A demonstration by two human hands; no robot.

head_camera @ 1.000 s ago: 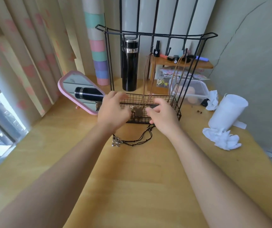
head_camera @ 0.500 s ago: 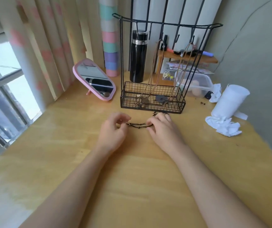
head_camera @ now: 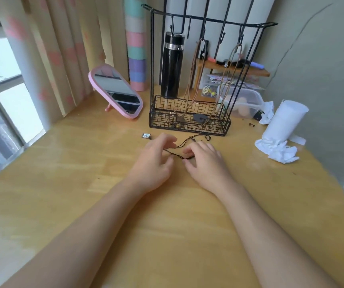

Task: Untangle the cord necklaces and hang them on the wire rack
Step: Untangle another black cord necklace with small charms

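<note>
Black rack [head_camera: 152, 69], black cord [head_camera: 178, 156], brown cords [head_camera: 196, 53], pink mirror [head_camera: 116, 90], white tissue [head_camera: 279, 150], curtain [head_camera: 63, 48] cream w/ pink blotches (soft-edged).

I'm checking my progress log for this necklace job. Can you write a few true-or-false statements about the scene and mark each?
1. Two brown cord necklaces hang from hooks on the wire rack. True.
2. The black cord necklace is hung up too. False: it lies on the table, held by the left hand and right hand.
3. The pink mirror stands right of the rack. False: it stands to its left.
4. The black bottle stands upright behind the rack. True.
</note>
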